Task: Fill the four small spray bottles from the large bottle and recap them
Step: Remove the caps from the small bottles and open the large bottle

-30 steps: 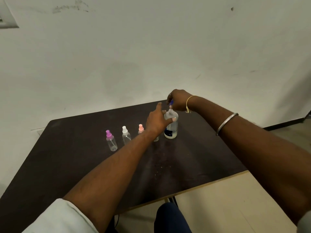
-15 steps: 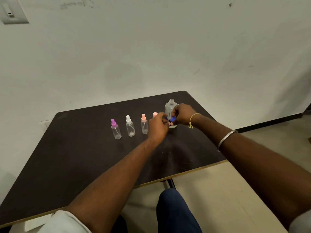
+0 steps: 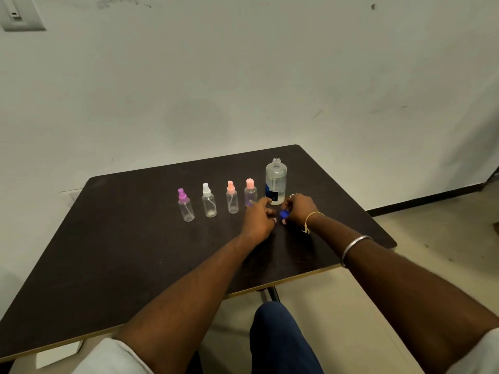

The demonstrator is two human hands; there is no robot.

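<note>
While the large bottle (image 3: 275, 182) stands upright toward the far right of a dark table (image 3: 121, 252), its long axis vertical and its uncapped neck pointing straight up, both hands sit low on the tabletop just in front of it. The bottle is clear, with a dark blue label low on its side.

To its left, four small spray bottles stand in a row running left to right, all upright with caps on and pointing up: a purple-capped bottle (image 3: 185, 205) at the far left, then a white-capped bottle (image 3: 208, 201), then a bottle with a pink spray top (image 3: 232, 197), then a bottle with a rounded pink cap (image 3: 250, 193) just beside the large bottle. The four look empty or close to it.

The right hand (image 3: 298, 209) is curled, its fingers pinched around a small blue cap (image 3: 284, 214) held just above the table, near the base of the large bottle. A yellow thread circles that wrist and a metal bangle (image 3: 353, 248) sits further up the forearm.

The left hand (image 3: 258, 218) lies just beside it, loosely curled with fingertips close to the blue cap; whether they touch it cannot be made out. Its thumb reaches toward the foot of the rounded-cap bottle.

A plain pale wall (image 3: 243, 76) stands behind the table.
</note>
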